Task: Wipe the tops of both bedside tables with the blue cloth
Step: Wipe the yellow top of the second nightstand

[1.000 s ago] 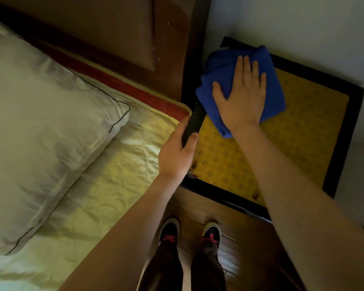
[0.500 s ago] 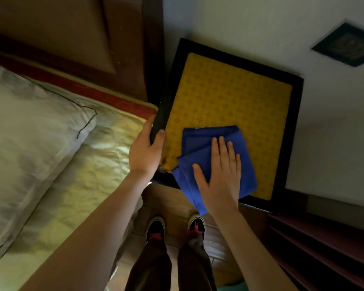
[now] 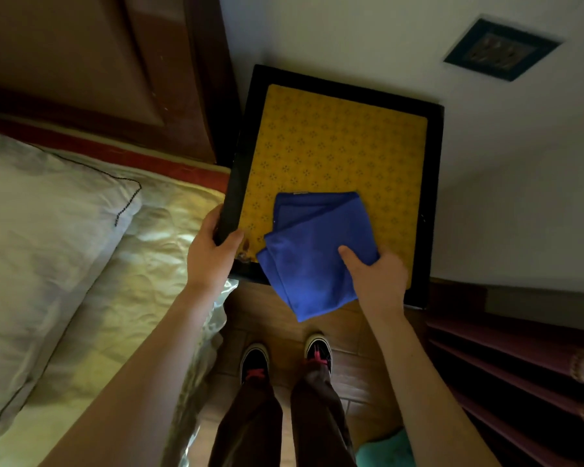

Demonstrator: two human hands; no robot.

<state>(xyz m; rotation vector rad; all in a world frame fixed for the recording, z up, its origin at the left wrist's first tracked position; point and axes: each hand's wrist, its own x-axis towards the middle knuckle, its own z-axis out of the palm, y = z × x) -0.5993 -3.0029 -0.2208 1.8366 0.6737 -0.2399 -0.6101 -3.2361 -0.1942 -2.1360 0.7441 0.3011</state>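
i see the folded blue microfibre cloth (image 3: 312, 252) lying at the six o'clock edge of the square black-framed bedside table with a yellow patterned top (image 3: 338, 146), its lower corner hanging off over the wooden floor (image 3: 277, 318). my right hand (image 3: 376, 279) pinches the cloth's four o'clock corner, thumb on top, fingers tucked underneath and hidden. my left hand (image 3: 213, 256) is curled around the frame at eight o'clock. i judge the cloth light, soft and floppy, likely to unfold if lifted by one corner, so a flat palm mid-cloth suits wiping. the second table is out of view, and a dark mark by my left thumb is hard to make out.
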